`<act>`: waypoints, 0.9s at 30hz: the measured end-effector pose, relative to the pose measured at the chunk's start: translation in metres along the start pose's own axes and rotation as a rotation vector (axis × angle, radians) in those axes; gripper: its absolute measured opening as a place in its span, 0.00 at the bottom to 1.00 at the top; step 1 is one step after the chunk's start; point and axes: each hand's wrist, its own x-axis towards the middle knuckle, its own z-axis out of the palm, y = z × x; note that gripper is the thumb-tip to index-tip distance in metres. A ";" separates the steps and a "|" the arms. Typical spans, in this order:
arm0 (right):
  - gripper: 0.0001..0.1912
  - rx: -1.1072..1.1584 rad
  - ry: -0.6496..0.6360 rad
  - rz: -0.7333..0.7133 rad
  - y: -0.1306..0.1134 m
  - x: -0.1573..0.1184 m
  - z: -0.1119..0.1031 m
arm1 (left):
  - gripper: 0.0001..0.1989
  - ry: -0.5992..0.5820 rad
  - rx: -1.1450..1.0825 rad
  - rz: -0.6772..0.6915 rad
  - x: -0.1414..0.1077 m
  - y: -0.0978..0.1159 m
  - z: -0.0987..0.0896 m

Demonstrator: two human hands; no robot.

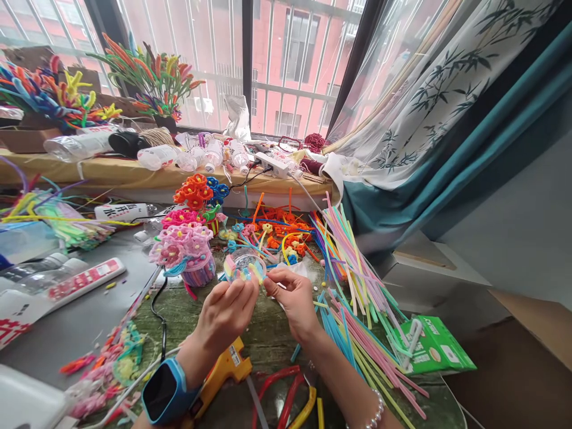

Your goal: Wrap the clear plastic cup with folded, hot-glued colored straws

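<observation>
A clear plastic cup (246, 257), seemingly a cut bottle part, is held just above the table in front of me. Short pastel pipe cleaner pieces (256, 273) in pink, yellow and blue line its near side. My left hand (229, 307) is closed around the cup's left and near side, its fingertips partly hiding the pieces. At the cup's right edge my right hand (292, 298) pinches with thumb and forefinger; what lies between them is too small to make out. Below my hands lies a yellow glue gun (226, 370). Left of the cup stands a striped pot (199, 271) of pink pipe cleaner flowers (181, 243).
Bundles of pastel pipe cleaners (357, 268) spread along the right, beside a green packet (435, 345). Orange pipe cleaner pieces (286, 220) lie behind the cup. Red-handled pliers or scissors (288, 399) lie near me. A black cable (163, 325) runs at left; plastic bottles (80, 143) line the sill.
</observation>
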 end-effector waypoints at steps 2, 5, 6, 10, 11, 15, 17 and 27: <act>0.14 0.038 -0.005 0.025 -0.001 0.000 0.001 | 0.13 0.052 -0.030 0.033 -0.002 -0.001 0.001; 0.15 0.063 -0.005 0.057 -0.002 -0.001 0.002 | 0.14 0.106 -0.053 0.025 -0.004 -0.002 0.001; 0.16 0.067 -0.005 0.065 -0.002 -0.001 0.002 | 0.15 0.120 -0.056 0.021 -0.004 -0.002 0.001; 0.16 0.097 -0.008 0.088 -0.002 -0.002 0.003 | 0.14 0.158 -0.053 0.057 -0.001 -0.002 -0.003; 0.16 0.106 -0.009 0.100 -0.002 -0.002 0.003 | 0.13 0.159 -0.050 0.061 0.000 -0.002 -0.005; 0.16 0.118 0.000 0.162 -0.004 0.000 0.001 | 0.13 0.092 -0.071 0.027 0.007 -0.004 -0.010; 0.17 0.101 0.022 0.158 -0.005 0.002 -0.001 | 0.11 0.062 -0.133 -0.064 0.012 -0.005 -0.012; 0.14 -0.165 -0.041 -0.046 -0.014 0.004 -0.009 | 0.12 -0.124 -0.898 -0.562 0.027 -0.016 -0.019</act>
